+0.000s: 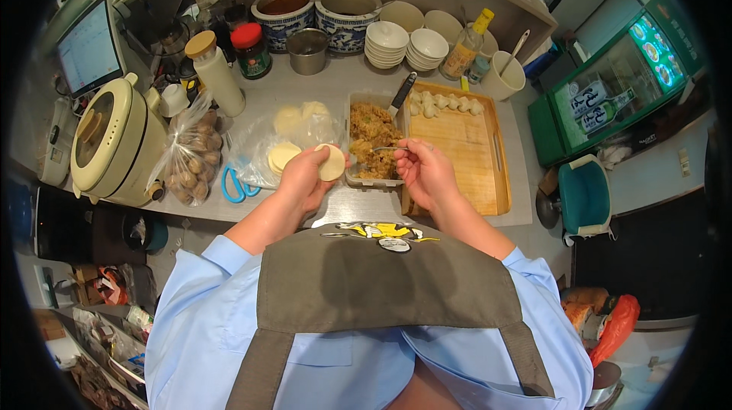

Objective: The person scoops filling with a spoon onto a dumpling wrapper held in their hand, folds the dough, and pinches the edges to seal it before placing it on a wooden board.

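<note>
A round dough wrapper (331, 163) lies on the fingers of my left hand (309, 175), its thumb on the wrapper's edge. My right hand (422, 169) grips a thin metal utensil (390, 149), whose tip is in the minced filling (374, 124). The filling is in a rectangular plastic container (374, 182), along with a black-handled tool (404, 93). A stack of wrappers (282, 156) sits on a plastic bag (249, 150) just beyond my left hand. To the right, a wooden tray (457, 153) holds a row of shaped dumplings (449, 102) near its far edge.
Blue-handled scissors (233, 186), a bag of brownish round items (194, 164) and a cream cooker (111, 141) stand left. Along the back are a red-lidded jar (250, 51), two patterned crocks (347, 21), a metal pot (308, 54), stacked bowls (386, 47) and a yellow-capped bottle (464, 47).
</note>
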Demonstrator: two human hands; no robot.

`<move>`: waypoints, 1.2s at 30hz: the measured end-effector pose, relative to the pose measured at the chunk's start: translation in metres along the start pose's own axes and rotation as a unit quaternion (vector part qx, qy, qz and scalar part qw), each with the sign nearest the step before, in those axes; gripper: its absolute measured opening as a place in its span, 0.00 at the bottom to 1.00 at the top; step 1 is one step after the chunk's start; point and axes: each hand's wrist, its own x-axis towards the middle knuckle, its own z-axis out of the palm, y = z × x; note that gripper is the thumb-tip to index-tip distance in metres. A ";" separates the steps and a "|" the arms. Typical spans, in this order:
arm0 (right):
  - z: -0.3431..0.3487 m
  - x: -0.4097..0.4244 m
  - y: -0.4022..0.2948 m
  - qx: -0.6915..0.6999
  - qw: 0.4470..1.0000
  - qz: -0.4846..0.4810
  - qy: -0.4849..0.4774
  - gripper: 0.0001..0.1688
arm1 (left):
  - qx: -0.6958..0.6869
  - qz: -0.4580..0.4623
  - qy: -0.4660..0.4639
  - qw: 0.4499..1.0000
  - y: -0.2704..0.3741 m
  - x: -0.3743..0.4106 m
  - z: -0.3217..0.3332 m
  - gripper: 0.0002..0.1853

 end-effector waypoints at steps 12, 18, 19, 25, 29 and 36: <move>0.010 -0.021 0.006 -0.562 0.683 -0.440 -0.152 0.14 | -0.227 0.023 -0.082 0.970 0.002 0.009 0.042 0.23; -0.003 -0.020 0.005 -0.606 0.569 -0.514 -0.213 0.18 | -0.253 0.018 -0.074 0.965 0.017 -0.006 0.051 0.23; -0.002 -0.021 0.003 -0.598 0.581 -0.509 -0.213 0.17 | -0.247 0.027 -0.061 0.967 0.017 -0.007 0.051 0.23; 0.012 -0.025 0.002 -0.347 0.877 -0.298 -0.151 0.13 | -0.244 0.032 -0.052 0.968 0.011 0.010 0.032 0.24; 0.014 -0.013 0.006 -0.207 0.969 -0.101 -0.090 0.14 | -0.218 0.014 -0.070 0.973 0.005 0.006 0.035 0.23; 0.013 -0.011 -0.006 0.009 1.000 -0.005 -0.022 0.14 | -0.198 0.046 -0.018 0.979 -0.001 0.012 0.028 0.20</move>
